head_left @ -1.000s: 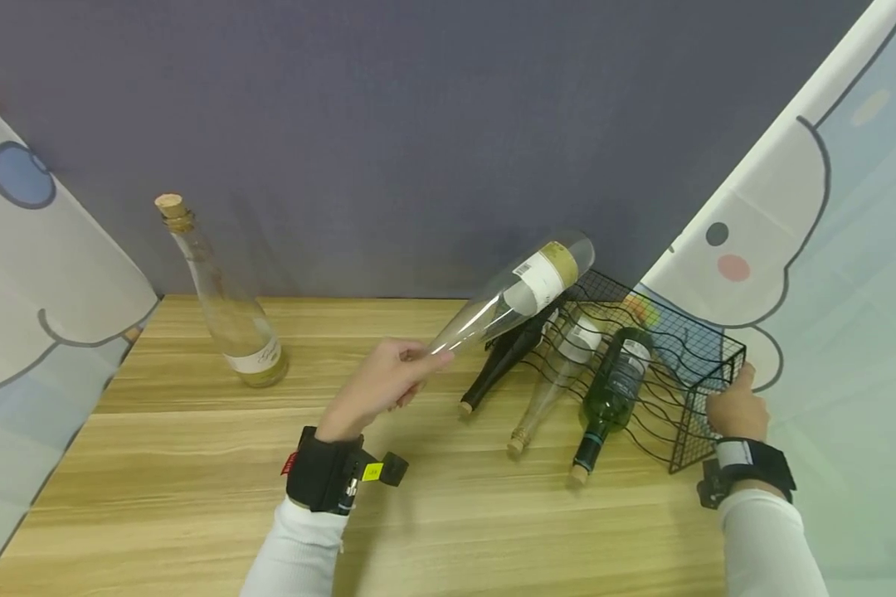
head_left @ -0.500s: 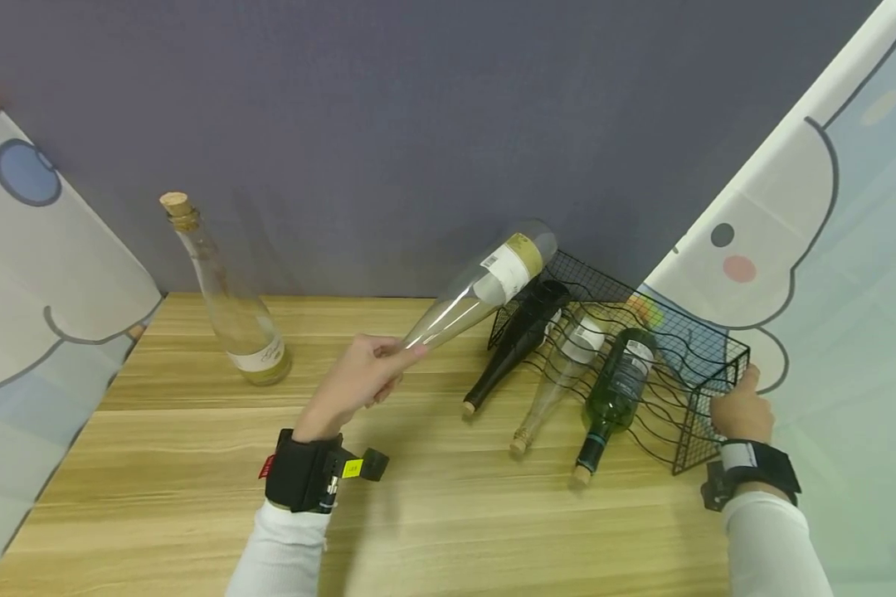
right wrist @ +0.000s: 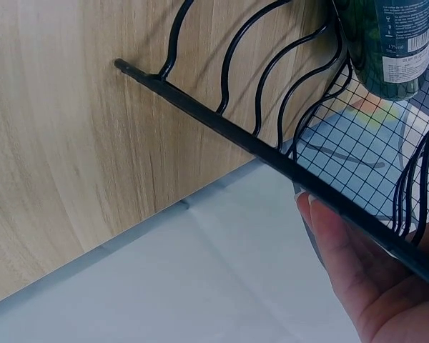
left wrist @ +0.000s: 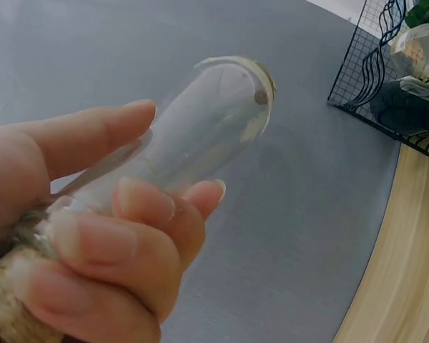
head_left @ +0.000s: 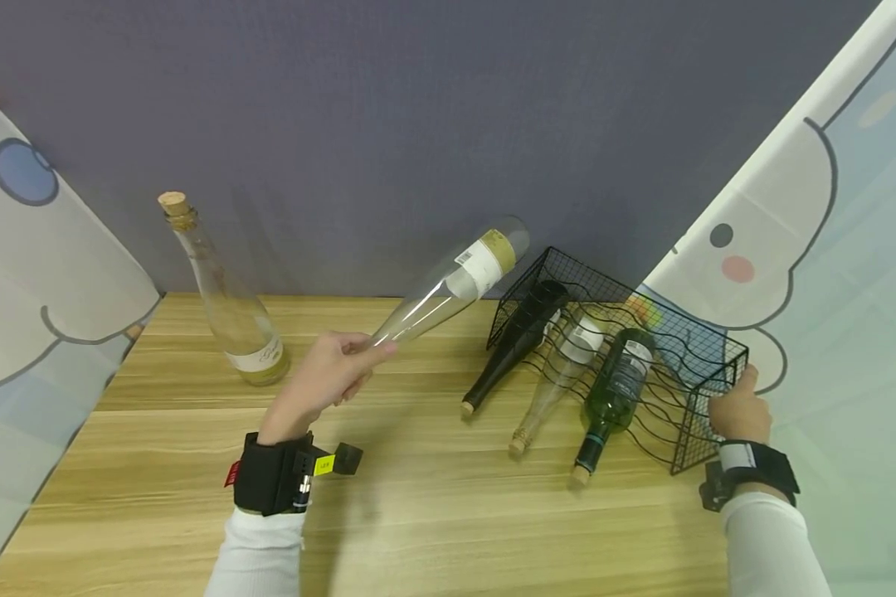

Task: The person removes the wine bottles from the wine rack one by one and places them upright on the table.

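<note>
My left hand point(head_left: 327, 375) grips a clear glass bottle point(head_left: 440, 290) by its neck, fingers curled round it near the cork point(left wrist: 18, 296). This bottle is held in the air, tilted, its white-and-gold-labelled base up and to the right. My right hand point(head_left: 741, 414) holds the right end of a black wire wine rack point(head_left: 705, 385); in the right wrist view its fingers point(right wrist: 336, 243) lie against the end bar. In the rack lie a dark bottle point(head_left: 518, 340), a clear corked bottle point(head_left: 556, 390) and a green bottle point(head_left: 612, 390), necks toward me.
Another clear corked bottle point(head_left: 242, 323) stands upright at the left back of the wooden table point(head_left: 493, 531). A grey wall panel point(head_left: 388, 149) rises behind, with printed cloth point(head_left: 762, 249) along the sides.
My left hand has moved to the left with the clear bottle, away from above the rack's left end. My right hand stays at the rack's right end.
</note>
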Action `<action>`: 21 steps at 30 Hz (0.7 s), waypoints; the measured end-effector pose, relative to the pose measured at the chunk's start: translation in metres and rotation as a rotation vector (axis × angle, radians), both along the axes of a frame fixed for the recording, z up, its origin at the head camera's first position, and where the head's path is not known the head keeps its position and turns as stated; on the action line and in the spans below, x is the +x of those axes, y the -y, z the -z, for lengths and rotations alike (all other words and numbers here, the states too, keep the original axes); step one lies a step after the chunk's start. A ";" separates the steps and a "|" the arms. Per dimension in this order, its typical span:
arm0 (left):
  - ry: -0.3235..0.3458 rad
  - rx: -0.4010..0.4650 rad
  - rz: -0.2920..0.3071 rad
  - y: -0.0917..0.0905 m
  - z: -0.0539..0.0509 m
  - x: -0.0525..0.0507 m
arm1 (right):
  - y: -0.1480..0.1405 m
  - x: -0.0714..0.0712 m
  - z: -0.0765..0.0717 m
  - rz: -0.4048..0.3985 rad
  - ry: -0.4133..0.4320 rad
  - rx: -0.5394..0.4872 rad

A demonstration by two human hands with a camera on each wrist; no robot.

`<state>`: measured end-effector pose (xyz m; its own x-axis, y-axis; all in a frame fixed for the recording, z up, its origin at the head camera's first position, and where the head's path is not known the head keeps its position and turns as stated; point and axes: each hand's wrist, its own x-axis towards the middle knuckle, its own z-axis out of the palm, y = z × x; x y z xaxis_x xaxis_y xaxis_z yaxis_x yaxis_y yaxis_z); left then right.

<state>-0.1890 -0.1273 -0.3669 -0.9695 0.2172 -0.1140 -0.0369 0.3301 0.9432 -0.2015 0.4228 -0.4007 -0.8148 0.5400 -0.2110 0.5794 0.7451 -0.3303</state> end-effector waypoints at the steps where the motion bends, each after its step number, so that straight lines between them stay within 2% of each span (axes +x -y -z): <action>1: 0.005 -0.002 -0.007 0.001 -0.001 0.000 | 0.000 0.000 0.000 0.000 0.000 -0.002; 9: 0.009 -0.008 -0.018 0.006 -0.001 0.000 | 0.000 0.000 0.001 0.004 0.002 -0.005; 15: -0.004 -0.075 -0.044 0.009 -0.003 0.001 | 0.001 0.001 0.001 0.010 -0.010 -0.012; 21: 0.017 -0.133 -0.086 0.013 -0.004 0.001 | 0.001 0.001 0.001 0.007 -0.026 -0.002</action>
<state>-0.1876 -0.1407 -0.3624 -0.9815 0.1158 -0.1525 -0.0855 0.4474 0.8902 -0.2001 0.4217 -0.4019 -0.8160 0.5455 -0.1912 0.5761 0.7402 -0.3467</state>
